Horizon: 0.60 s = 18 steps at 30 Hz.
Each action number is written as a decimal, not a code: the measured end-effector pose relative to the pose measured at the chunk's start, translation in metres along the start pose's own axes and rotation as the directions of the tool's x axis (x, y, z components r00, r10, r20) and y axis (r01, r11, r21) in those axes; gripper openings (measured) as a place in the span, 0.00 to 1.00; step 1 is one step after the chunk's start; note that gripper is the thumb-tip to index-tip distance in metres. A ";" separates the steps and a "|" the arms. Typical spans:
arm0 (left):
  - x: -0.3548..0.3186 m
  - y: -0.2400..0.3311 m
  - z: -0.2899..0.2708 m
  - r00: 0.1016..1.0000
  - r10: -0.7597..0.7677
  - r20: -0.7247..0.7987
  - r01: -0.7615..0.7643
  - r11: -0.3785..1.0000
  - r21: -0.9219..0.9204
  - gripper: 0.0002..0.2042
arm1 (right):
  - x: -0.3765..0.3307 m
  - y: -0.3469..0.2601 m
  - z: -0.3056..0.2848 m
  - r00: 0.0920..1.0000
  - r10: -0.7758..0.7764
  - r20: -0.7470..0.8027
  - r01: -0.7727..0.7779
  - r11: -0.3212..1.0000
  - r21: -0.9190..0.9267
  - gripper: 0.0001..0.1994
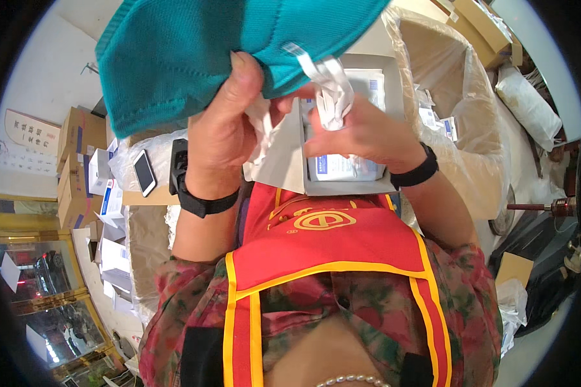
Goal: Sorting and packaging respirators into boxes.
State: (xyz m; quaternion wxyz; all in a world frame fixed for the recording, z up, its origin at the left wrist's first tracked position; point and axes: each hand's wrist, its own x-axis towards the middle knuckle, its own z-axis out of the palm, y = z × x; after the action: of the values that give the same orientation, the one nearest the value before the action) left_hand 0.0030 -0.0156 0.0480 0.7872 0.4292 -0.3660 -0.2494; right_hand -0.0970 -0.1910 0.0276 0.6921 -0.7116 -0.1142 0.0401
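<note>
My left hand [224, 126] pinches a teal face mask [187, 61] by its lower edge, thumb on top. The mask is raised close to view and its far part runs out of the picture. White elastic ear loops [332, 97] hang from it in a bunch. My right hand [374, 138] has its fingers curled around these loops. Behind and below the hands is an open white box [352, 188] with its flap [281, 158] folded out. White packets with blue print [343, 169] lie inside it. Black bands circle both my wrists.
A large carton lined with clear plastic [455, 129] stands at the right, with several packets in it. On the left, a phone [144, 173] lies beside plastic film. Brown cartons [77, 187] and small white boxes [115, 258] are piled farther left. A white sack [529, 106] lies far right.
</note>
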 end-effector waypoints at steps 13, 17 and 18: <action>-0.004 0.007 -0.010 0.995 0.091 -0.048 -0.089 0.995 0.038 0.29 | -0.004 0.015 -0.016 0.974 0.226 -0.005 -0.153 0.642 -0.752 0.14; -0.003 0.009 -0.021 0.985 0.150 -0.082 -0.133 0.974 0.185 0.27 | -0.013 0.018 -0.029 0.991 0.131 -0.010 -0.083 0.570 -0.818 0.16; -0.003 0.009 -0.021 0.985 0.151 -0.082 -0.134 0.973 0.186 0.27 | -0.016 0.017 -0.032 0.999 0.041 0.003 -0.026 0.687 -0.726 0.15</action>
State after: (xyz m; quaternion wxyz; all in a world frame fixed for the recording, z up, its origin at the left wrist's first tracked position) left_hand 0.0187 0.0011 0.0469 0.7778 0.4826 -0.3786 -0.1372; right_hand -0.1034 -0.2264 0.0104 0.3526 -0.9287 -0.1143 0.0113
